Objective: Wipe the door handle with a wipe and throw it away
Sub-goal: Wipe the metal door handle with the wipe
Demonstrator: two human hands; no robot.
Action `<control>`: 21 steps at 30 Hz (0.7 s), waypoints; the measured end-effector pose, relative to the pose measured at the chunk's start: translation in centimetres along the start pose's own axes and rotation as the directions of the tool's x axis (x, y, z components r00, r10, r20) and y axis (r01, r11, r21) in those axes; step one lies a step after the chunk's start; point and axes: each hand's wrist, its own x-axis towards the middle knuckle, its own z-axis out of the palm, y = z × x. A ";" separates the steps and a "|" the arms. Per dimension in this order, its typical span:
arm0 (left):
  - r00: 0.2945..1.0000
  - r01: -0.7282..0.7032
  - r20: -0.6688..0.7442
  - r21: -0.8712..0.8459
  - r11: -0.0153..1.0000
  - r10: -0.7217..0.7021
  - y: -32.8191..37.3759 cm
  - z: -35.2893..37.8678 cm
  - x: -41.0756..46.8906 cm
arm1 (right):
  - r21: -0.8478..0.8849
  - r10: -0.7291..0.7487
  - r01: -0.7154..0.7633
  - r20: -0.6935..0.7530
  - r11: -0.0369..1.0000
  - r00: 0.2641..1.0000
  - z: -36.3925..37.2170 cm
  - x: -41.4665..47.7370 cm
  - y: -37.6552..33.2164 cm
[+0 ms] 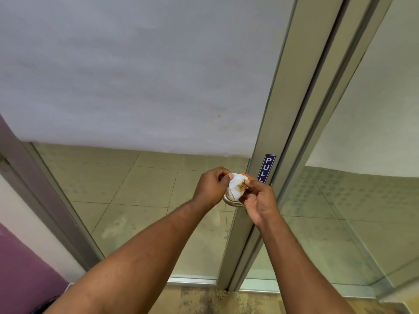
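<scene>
Centre right of frame: left hand (pixel 212 188) and right hand (pixel 260 203) both pinch one white wipe (pixel 237 188) — fingers clamped on its edges, brown stain facing up. Wipe sits just above the metal door handle (pixel 231 201), beside the blue PULL sticker (pixel 266 167) — contact unclear.

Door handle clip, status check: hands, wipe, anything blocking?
Left hand and right hand both pinch the wipe. Wipe shows brown stain, held in front of the door handle. Nothing blocking.
</scene>
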 end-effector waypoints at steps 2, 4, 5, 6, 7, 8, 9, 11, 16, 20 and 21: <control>0.997 -0.035 -0.073 0.079 0.996 0.040 0.0 -0.2 -0.3 | 0.006 0.016 -0.016 0.017 1.000 1.000 -0.1 -0.3 0.1; 0.976 -0.070 -0.195 0.156 0.985 0.101 0.0 -0.5 -0.6 | -0.001 0.012 -0.012 0.019 1.000 1.000 -0.3 -0.4 0.2; 0.966 -0.091 -0.226 0.166 0.982 0.128 -0.1 -0.6 -0.6 | 0.000 0.008 -0.008 0.020 1.000 1.000 -0.4 -0.4 0.2; 0.965 -0.111 -0.220 0.157 0.981 0.144 -0.1 -0.6 -0.7 | 0.008 0.007 -0.007 0.021 1.000 1.000 -0.6 -0.4 0.2; 0.971 -0.125 -0.187 0.132 0.983 0.148 -0.2 -0.6 -0.8 | 0.022 0.008 -0.009 0.026 1.000 1.000 -0.8 -0.3 0.3; 0.981 -0.124 -0.136 0.109 0.986 0.138 -0.1 -0.5 -0.9 | 0.040 0.012 -0.014 0.033 0.999 0.999 -1.0 -0.2 0.4; 0.989 -0.119 -0.077 0.088 0.989 0.126 -0.1 -0.4 -1.0 | 0.059 0.018 -0.020 0.045 0.998 0.999 -1.1 -0.1 0.5; 0.993 -0.117 0.003 0.080 0.990 0.117 -0.1 0.0 -1.0 | 0.091 0.018 -0.027 0.090 0.995 0.996 -1.2 0.0 0.6; 0.996 -0.090 0.025 0.075 0.993 0.088 0.0 0.4 -0.8 | -0.046 -0.012 0.018 0.126 0.999 0.992 -1.2 0.0 0.9; 0.930 -0.320 -0.065 0.343 0.883 0.362 0.6 -1.0 -0.4 | -0.071 -0.121 0.117 -0.070 0.991 0.990 -1.8 0.6 0.6; 0.885 -0.367 -0.111 0.434 0.823 0.453 0.9 -1.6 -0.1 | -0.096 -0.178 0.164 -0.162 0.982 0.970 -2.2 0.8 0.5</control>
